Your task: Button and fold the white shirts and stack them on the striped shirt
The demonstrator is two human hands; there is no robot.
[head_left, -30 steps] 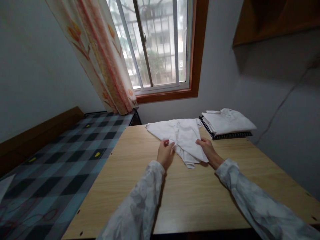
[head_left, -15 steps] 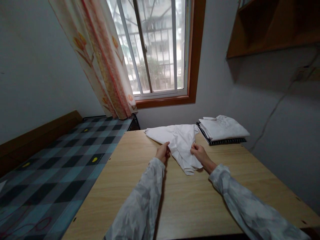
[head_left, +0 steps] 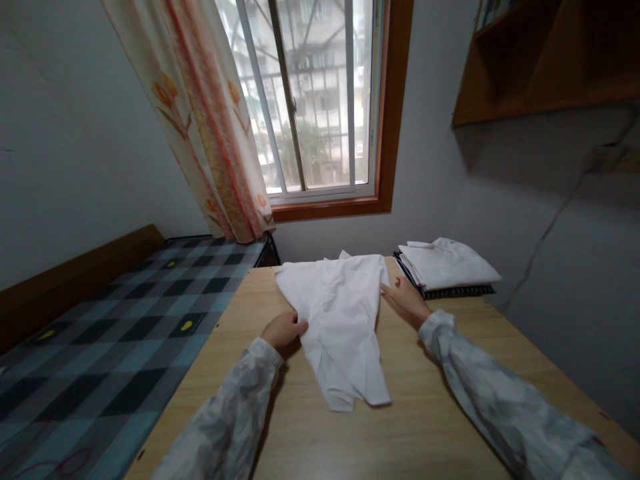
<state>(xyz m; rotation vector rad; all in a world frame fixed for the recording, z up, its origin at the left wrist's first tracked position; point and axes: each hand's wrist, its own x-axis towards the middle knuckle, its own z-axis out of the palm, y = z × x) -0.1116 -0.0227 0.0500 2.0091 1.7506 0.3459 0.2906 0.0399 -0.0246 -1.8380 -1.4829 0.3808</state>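
Note:
A white shirt (head_left: 343, 313) lies spread on the wooden table, its wider part towards the window and two narrower ends pointing at me. My left hand (head_left: 285, 329) pinches its left edge, thumb on top and the other fingers partly hidden beneath the cloth. At the shirt's upper right edge is my right hand (head_left: 406, 301), its fingers stretched out and their tips touching the fabric. Light creases run across the middle of the shirt.
Folded white clothing (head_left: 447, 261) rests on a black spiral-bound item (head_left: 457, 291) at the table's back right. To the left stands a bed with a checked cover (head_left: 125, 333). A curtain (head_left: 210, 133) hangs beside the window. The wooden tabletop (head_left: 430, 413) extends towards me.
The bunched shirt has been spread out, its lower ends now nearer to me. My left hand has moved left and closer; my right hand's fingers have loosened and straightened at the right edge.

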